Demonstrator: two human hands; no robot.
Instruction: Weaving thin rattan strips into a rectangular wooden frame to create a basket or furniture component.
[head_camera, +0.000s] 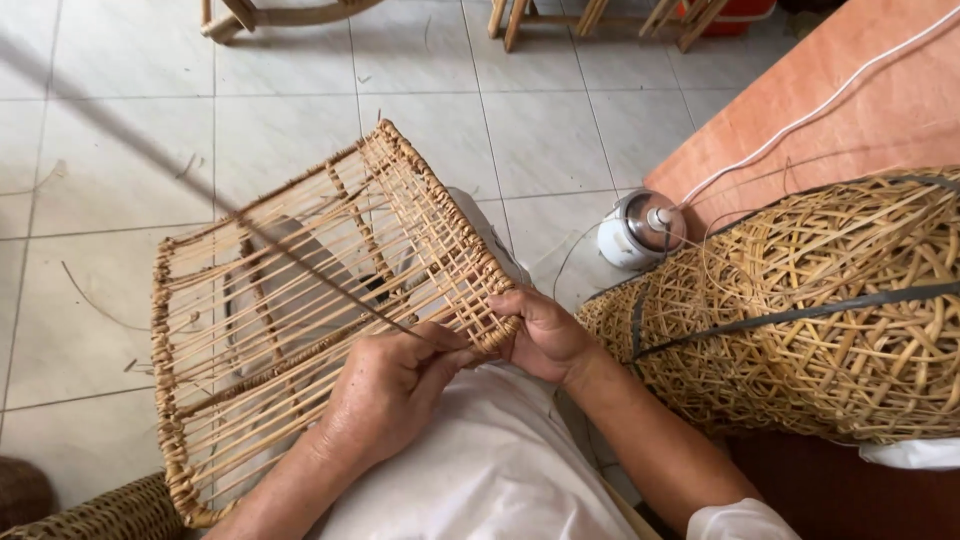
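Weaving a rattan frame on the lap

The left hand (385, 395) pinches a thin strand (330, 285); the right hand (545, 335) grips the near right edge of the woven rattan frame (290, 300), which stretches left and far of both.

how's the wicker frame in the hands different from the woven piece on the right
The wicker frame is flat-sided and open, with parallel ribs and wide gaps showing the tiled floor; the woven piece is rounded and densely criss-crossed. The frame lies across the lap, gripped by the left hand and right hand; the woven piece is untouched and lies beside the right arm. Dark bands cross the woven piece; the frame has none. Both are pale tan cane.
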